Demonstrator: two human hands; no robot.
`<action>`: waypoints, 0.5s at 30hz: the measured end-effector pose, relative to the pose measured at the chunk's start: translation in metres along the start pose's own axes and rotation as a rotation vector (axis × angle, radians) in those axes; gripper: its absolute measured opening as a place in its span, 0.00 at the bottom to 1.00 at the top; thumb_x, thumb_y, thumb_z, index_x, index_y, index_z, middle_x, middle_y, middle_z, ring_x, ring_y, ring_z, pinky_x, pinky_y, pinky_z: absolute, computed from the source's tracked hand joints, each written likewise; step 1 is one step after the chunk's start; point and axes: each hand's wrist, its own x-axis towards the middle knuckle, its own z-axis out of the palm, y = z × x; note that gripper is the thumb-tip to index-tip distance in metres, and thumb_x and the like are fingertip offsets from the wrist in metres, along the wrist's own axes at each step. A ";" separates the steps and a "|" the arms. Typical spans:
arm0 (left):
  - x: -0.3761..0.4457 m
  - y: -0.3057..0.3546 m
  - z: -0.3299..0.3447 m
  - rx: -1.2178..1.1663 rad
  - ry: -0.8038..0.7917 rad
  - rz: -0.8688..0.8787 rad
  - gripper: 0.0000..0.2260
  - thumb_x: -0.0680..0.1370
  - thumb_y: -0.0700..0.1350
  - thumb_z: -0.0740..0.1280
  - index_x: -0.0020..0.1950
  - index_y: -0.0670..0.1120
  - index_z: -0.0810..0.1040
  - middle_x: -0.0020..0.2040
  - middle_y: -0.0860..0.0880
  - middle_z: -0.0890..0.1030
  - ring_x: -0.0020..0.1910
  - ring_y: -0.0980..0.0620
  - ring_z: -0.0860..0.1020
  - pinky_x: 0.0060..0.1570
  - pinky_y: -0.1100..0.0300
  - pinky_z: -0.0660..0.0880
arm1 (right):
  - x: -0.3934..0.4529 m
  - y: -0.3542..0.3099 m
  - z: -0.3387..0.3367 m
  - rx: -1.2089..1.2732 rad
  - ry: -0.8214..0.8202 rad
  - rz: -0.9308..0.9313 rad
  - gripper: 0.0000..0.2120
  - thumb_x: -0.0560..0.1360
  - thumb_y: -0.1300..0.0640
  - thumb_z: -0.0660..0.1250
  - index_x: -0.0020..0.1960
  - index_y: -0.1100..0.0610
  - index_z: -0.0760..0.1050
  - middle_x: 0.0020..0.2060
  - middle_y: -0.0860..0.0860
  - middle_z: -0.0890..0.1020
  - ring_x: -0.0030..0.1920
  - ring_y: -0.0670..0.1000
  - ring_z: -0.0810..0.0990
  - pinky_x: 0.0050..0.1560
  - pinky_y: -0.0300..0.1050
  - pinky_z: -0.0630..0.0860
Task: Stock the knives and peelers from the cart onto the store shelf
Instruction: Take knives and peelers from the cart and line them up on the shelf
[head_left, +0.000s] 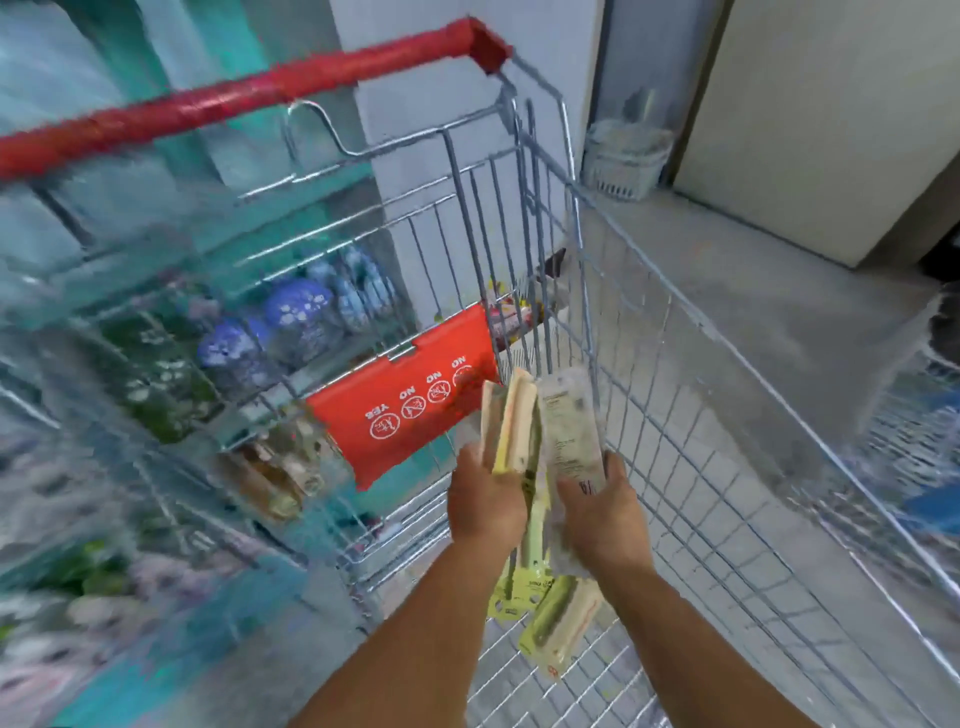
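Observation:
Both my hands are inside a wire shopping cart (670, 395). My left hand (485, 501) grips a small stack of carded packs (511, 421) with cream and yellow edges. My right hand (602, 514) holds a clear blister pack (569, 426) with a white label. More yellow-green carded packs (545, 608) lie on the cart floor below my wrists; what is inside them is too blurred to tell. The store shelf (171, 332) stands to the left behind the cart, blurred.
The cart has a red handle (249, 93) and a red child-seat flap (410, 400). Blue and green floral goods sit on the shelf. A white basket (626, 161) stands by the far wall on the grey floor. A cream panel (815, 119) is at the right.

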 end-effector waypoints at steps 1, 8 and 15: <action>-0.013 0.008 -0.013 -0.027 0.042 0.030 0.15 0.75 0.40 0.64 0.62 0.45 0.73 0.55 0.44 0.80 0.54 0.42 0.78 0.50 0.55 0.73 | -0.010 -0.013 -0.007 0.009 -0.010 -0.042 0.09 0.77 0.53 0.63 0.56 0.50 0.69 0.44 0.48 0.80 0.42 0.54 0.79 0.43 0.48 0.75; -0.096 0.054 -0.128 -0.154 0.309 0.186 0.15 0.75 0.39 0.62 0.62 0.48 0.72 0.52 0.47 0.81 0.48 0.44 0.79 0.45 0.56 0.75 | -0.091 -0.116 -0.045 0.089 -0.109 -0.338 0.10 0.78 0.58 0.61 0.59 0.57 0.70 0.46 0.50 0.78 0.47 0.55 0.78 0.41 0.43 0.67; -0.162 0.077 -0.266 -0.158 0.576 0.252 0.15 0.79 0.41 0.63 0.65 0.48 0.69 0.56 0.50 0.77 0.50 0.49 0.78 0.47 0.56 0.78 | -0.187 -0.225 -0.033 0.255 -0.323 -0.614 0.17 0.78 0.59 0.63 0.66 0.50 0.67 0.53 0.42 0.80 0.50 0.46 0.81 0.52 0.45 0.77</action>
